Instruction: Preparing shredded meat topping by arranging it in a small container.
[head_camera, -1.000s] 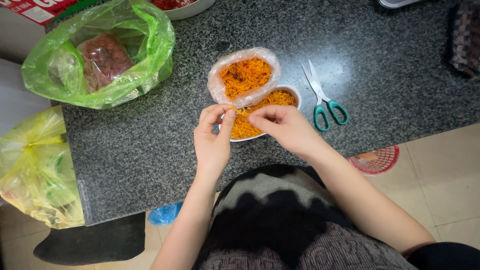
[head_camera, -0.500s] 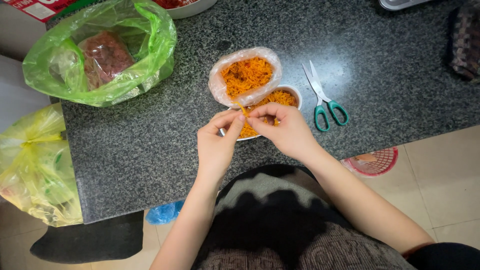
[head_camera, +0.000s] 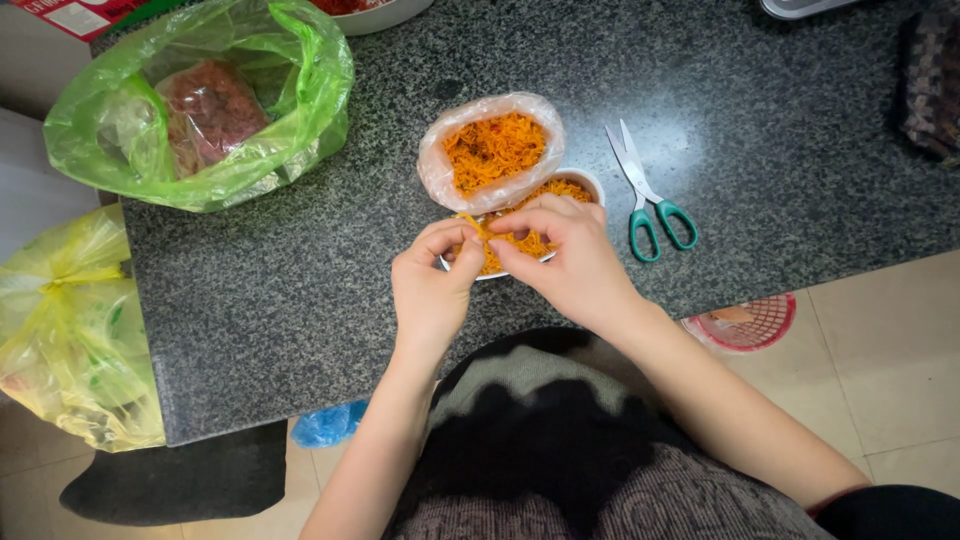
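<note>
Orange shreds (head_camera: 478, 228) pinched between both hands' grips, over bowl (head_camera: 590, 184).

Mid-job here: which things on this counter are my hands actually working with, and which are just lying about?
In hand:
left hand and right hand, pinching orange shreds
white bowl
clear bag of shreds

Lying about:
scissors
green bag
yellow bag
red basket on the floor

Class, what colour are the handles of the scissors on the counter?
Green handles on the scissors, seen in the head view.
</note>
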